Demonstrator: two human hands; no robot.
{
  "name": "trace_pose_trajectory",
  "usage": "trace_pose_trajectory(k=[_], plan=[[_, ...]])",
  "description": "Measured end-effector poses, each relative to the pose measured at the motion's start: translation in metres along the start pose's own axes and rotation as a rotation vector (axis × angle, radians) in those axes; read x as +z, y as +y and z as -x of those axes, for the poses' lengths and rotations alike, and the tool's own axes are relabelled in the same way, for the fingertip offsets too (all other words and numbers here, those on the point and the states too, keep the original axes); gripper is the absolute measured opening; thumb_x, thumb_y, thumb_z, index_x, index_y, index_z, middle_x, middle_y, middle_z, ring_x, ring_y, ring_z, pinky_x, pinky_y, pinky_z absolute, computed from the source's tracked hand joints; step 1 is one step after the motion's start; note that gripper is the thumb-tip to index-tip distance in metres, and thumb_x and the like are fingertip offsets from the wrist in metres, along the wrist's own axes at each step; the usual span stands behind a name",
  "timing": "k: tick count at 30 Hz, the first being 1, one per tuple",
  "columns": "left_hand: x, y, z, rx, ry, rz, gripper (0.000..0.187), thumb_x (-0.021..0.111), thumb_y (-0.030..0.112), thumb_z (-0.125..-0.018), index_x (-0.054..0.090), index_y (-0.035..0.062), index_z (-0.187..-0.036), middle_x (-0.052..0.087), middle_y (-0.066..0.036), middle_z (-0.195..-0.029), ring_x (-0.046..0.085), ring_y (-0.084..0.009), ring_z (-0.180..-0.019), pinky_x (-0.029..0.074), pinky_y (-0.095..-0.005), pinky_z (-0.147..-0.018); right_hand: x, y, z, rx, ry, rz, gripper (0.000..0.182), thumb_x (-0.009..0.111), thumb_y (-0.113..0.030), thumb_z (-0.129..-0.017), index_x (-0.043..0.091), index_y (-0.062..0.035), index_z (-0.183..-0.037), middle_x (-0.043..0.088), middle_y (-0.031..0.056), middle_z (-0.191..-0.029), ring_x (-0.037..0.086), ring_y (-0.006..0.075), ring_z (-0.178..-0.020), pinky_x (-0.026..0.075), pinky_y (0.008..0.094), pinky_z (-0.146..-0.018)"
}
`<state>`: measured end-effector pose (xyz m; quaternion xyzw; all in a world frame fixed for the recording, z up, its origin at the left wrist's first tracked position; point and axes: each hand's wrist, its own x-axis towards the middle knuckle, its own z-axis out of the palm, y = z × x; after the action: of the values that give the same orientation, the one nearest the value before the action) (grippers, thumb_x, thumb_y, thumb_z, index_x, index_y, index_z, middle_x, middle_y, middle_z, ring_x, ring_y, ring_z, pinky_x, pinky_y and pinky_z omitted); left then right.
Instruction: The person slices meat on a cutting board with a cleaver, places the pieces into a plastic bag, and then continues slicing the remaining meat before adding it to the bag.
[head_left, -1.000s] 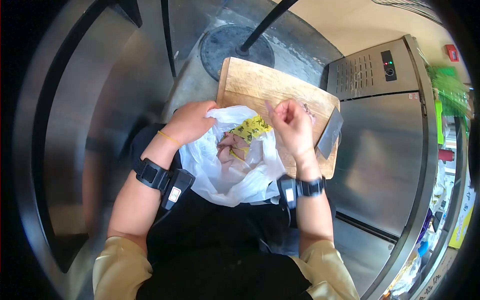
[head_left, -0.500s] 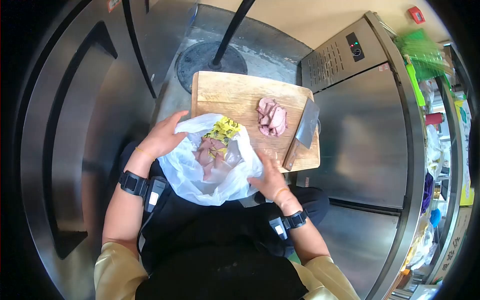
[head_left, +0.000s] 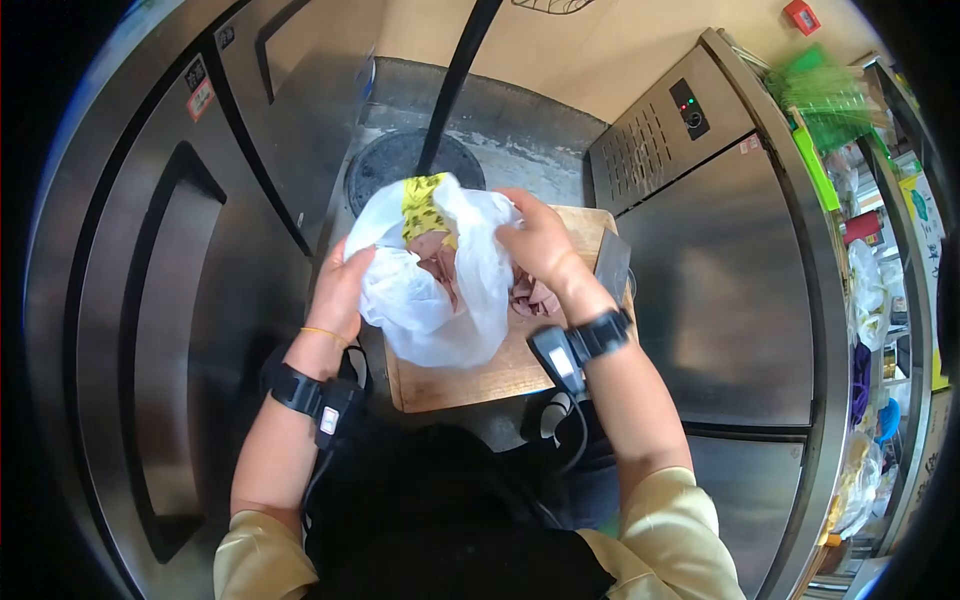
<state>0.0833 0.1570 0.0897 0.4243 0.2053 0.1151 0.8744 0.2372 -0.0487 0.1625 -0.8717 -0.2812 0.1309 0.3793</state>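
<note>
A white plastic bag (head_left: 420, 335) hangs over the wooden cutting board (head_left: 430, 392), its mouth facing me. Inside it lie pink meat slices (head_left: 440, 268) and a yellow printed wrapper (head_left: 421, 212). My left hand (head_left: 341, 287) is closed on the bag's left side, thumb on top. On the right, my right hand (head_left: 540, 238) grips the bag's upper rim. Partly hidden behind the bag and right wrist, a pile of sliced meat (head_left: 533, 298) rests on the board. Just right of my right hand is a cleaver (head_left: 612, 264), its handle covered by my forearm.
Steel cabinets stand close by, one with a long handle at left (head_left: 170, 330) and one at right (head_left: 720, 290). Behind the board a black pole (head_left: 455, 95) rises from a round base (head_left: 400, 160). Shelves with bags and goods (head_left: 870, 300) line the far right.
Both hands have taken hold of the bag and lifted it up and away from me. It now covers more of the board's back. The view has shifted slightly.
</note>
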Motion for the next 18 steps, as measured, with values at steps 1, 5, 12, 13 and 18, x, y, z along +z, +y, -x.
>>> trace_pose_trajectory(k=[1,5,12,13,18], plan=[[-0.005,-0.011,-0.008,0.03,0.038,-0.077,0.043,0.057,0.009,-0.091,0.047,0.0008,-0.131,0.06,-0.012,-0.119,0.061,-0.0193,-0.104,0.05,-0.0304,-0.088,0.003,-0.002,-0.009,0.14,-0.009,0.057,0.059,0.068,-0.014,-0.079,0.047,0.0005,-0.132,0.059,0.0188,-0.117,0.06,0.0289,-0.106,0.047,0.0333,-0.093],[0.0,-0.015,-0.01,0.1,0.08,-0.321,0.068,0.065,0.006,-0.083,0.034,0.0017,-0.142,0.051,-0.017,-0.131,0.056,-0.0245,-0.113,0.046,-0.0333,-0.096,0.037,0.021,0.003,-0.089,0.191,0.353,0.064,0.072,-0.021,-0.077,0.047,-0.0085,-0.135,0.044,0.0252,-0.135,0.043,0.0393,-0.126,0.037,0.0419,-0.106],[-0.027,-0.055,-0.037,0.26,0.072,-0.879,0.086,0.074,0.005,-0.071,0.03,0.0027,-0.144,0.041,-0.024,-0.135,0.042,-0.0366,-0.126,0.035,-0.0406,-0.107,0.064,0.023,0.042,-0.204,0.186,0.19,0.052,0.068,-0.015,-0.079,0.052,-0.0099,-0.128,0.047,0.0217,-0.135,0.045,0.0398,-0.125,0.038,0.0446,-0.104],[-0.028,-0.05,-0.035,0.316,0.183,-0.963,0.084,0.073,0.006,-0.071,0.031,0.0033,-0.144,0.039,-0.025,-0.137,0.041,-0.0371,-0.127,0.035,-0.0407,-0.107,0.053,0.014,0.053,-0.244,0.27,0.152,0.046,0.068,-0.009,-0.078,0.056,-0.0084,-0.122,0.049,0.0195,-0.133,0.047,0.0387,-0.122,0.039,0.0434,-0.103],[0.003,-0.018,-0.001,0.713,0.383,-1.259,0.071,0.067,0.007,-0.078,0.036,0.0065,-0.142,0.037,-0.021,-0.141,0.035,-0.0385,-0.131,0.029,-0.044,-0.109,-0.008,0.076,0.12,-0.087,0.567,0.304,0.043,0.066,-0.005,-0.074,0.059,-0.0082,-0.116,0.055,0.0164,-0.122,0.05,0.0374,-0.114,0.041,0.0429,-0.1]])
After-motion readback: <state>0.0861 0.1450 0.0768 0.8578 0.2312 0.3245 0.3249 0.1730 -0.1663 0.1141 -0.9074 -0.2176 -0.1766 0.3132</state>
